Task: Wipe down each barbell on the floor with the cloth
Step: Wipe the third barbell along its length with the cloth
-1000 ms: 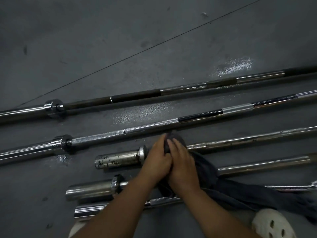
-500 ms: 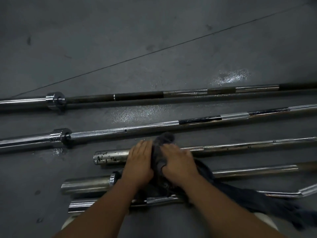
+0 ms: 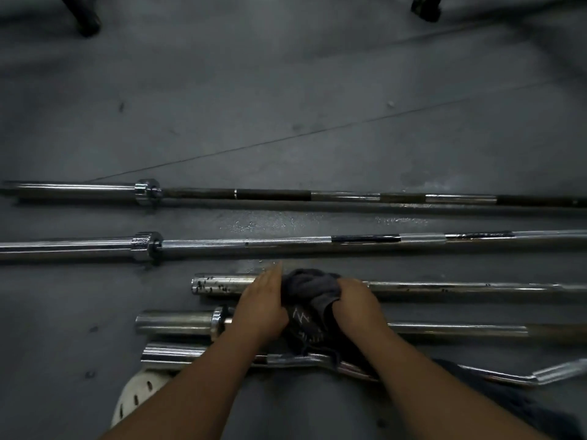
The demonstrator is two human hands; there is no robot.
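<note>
Right hand (image 3: 355, 303) clenches the bunched dark cloth (image 3: 313, 285) onto the pitted barbell (image 3: 460, 286), left hand (image 3: 263, 300) lying flat-fingered on its sleeve just beside, and the bar runs left-to-right, its long shaft stretching away past the right hand.

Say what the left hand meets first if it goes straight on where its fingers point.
Likely the knurled chrome barbell, the next bar beyond the left hand; only bare floor lies between. Depth is unclear, so it might pass over it.
</note>
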